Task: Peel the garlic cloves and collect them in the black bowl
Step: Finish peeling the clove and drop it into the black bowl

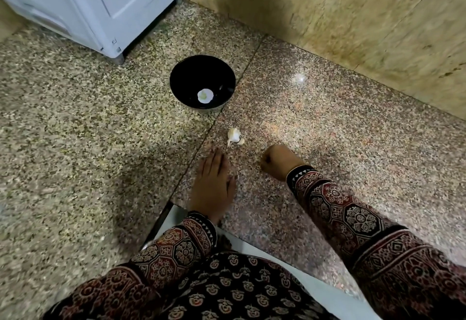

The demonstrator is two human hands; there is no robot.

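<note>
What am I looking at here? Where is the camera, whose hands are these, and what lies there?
One picture, from a camera worn on a person's head, looking down. No machine: both hands are the person's own. The left hand lies flat on the stone surface. The right hand is curled into a fist; nothing shows in it. Just beyond them lies a garlic piece, untouched. Farther off stands the black bowl with one pale clove inside.

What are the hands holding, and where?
Nothing visible. Left hand lies flat, empty; right hand is a fist, inside hidden. The garlic lies untouched ahead.
</note>
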